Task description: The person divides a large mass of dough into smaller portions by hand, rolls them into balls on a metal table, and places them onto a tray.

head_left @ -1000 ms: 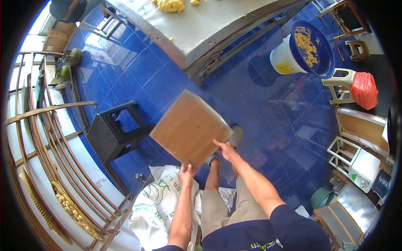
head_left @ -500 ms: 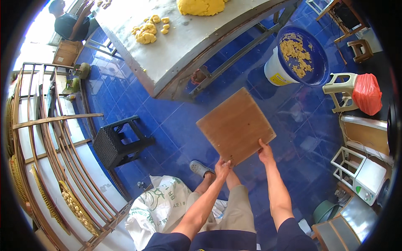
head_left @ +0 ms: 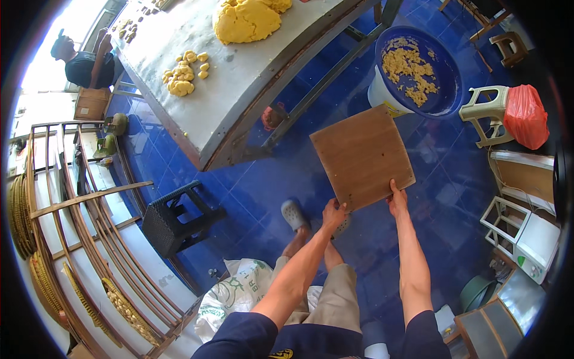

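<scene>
A square, flat wooden board is held out in front of me above the blue floor. My left hand grips its near left corner, and my right hand pinches its near right edge with the thumb on top. The fingers under the board are hidden. Just beyond the board's far edge stands a white bucket topped by a blue basin, with crumbly yellow dough in it.
A metal-topped table with a large yellow dough mound and small dough pieces stands ahead-left. A black stool, wooden rack and white sack are left; a beige stool is right. A person works far left.
The board and both hands have shifted right and away from me, nearer the bucket. The board has turned slightly. My view has shifted too, and a foot has stepped forward.
</scene>
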Demonstrator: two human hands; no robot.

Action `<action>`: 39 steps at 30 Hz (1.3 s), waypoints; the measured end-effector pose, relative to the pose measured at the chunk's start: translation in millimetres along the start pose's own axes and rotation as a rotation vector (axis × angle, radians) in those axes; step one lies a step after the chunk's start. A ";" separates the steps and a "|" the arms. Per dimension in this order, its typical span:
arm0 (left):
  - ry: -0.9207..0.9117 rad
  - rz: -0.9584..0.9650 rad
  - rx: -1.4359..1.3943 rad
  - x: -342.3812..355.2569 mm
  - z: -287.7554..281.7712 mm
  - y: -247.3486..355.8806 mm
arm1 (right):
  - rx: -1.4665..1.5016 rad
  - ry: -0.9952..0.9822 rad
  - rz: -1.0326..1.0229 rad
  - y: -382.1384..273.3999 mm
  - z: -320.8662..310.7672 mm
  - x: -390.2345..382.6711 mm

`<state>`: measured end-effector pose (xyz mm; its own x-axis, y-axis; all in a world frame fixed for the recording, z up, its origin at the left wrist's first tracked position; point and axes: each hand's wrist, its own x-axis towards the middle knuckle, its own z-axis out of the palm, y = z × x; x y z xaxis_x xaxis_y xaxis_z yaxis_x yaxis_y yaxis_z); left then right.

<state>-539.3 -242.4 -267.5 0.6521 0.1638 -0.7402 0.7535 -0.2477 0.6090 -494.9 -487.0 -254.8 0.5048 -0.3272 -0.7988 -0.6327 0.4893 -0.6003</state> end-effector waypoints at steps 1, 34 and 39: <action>-0.021 -0.007 -0.025 -0.3 1.9 3.3 | -0.013 0.008 0.004 -2.1 -2.6 2.7; 0.316 -0.351 -0.758 31.3 -421.0 -14.0 | -1.387 0.508 -0.833 -107.1 221.3 26.5; 0.336 -0.517 -1.018 12.7 -336.4 -10.5 | -0.965 0.328 -1.235 -187.7 313.4 -20.8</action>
<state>-510.9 83.5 -187.4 0.1261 0.3006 -0.9454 0.5550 0.7685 0.3184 -202.6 -318.7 -112.9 0.9030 -0.3300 0.2751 -0.1326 -0.8230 -0.5523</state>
